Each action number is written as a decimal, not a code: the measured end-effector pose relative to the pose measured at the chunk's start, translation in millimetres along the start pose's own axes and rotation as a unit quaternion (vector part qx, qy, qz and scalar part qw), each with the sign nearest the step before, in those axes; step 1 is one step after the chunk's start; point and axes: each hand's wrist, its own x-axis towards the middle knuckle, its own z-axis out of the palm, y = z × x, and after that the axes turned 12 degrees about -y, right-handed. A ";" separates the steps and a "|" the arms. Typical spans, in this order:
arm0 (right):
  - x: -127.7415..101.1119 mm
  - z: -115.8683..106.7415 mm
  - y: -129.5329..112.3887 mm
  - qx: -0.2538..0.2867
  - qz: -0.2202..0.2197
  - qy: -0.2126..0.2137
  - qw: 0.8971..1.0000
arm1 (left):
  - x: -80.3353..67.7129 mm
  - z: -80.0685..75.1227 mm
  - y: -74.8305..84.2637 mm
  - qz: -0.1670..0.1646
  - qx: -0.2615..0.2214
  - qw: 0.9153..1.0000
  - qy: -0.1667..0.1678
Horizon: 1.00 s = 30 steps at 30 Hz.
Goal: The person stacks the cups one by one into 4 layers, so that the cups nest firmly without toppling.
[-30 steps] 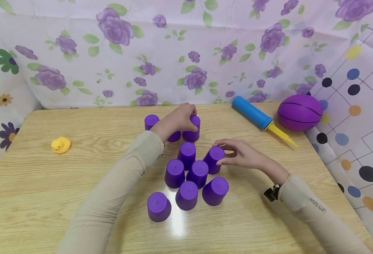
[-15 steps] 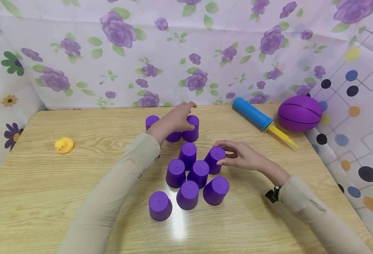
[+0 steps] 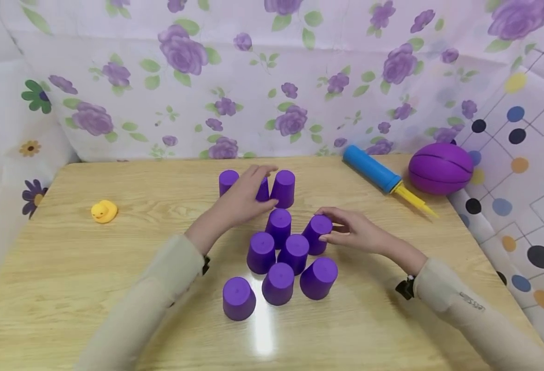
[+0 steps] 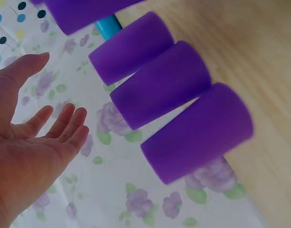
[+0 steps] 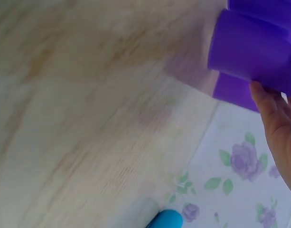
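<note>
Left hand point(image 3: 240, 202) spreads empty fingers point(image 4: 63, 119) beside the back cups point(image 3: 283, 188), right hand point(image 3: 357, 232) pinches one cup point(image 3: 315, 234) — best lightly, keeping it level

Ten cups point(image 3: 293, 252); one duck point(image 3: 104, 212), pump point(image 3: 377, 173), ball point(image 3: 440, 169)

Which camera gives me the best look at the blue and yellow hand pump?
The head view: the hand pump shows whole there, blue barrel to yellow nozzle, unobstructed. The left wrist view catches only a blue bit between purple cups; the right wrist view, just a blue end at the bottom edge.
</note>
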 end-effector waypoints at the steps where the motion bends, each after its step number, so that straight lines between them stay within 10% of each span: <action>1: -0.4 2.6 -1.0 -0.002 0.002 0.001 1.000 | -8.7 3.8 -1.2 0.002 -0.005 1.000 0.003; 14: -12.6 25.7 3.0 -0.013 0.004 0.077 0.997 | -97.2 51.8 13.8 0.007 -0.136 0.990 0.017; 30: 5.1 -25.9 13.8 -0.002 0.008 0.093 0.996 | -93.7 57.5 24.3 -0.038 -0.101 0.993 0.051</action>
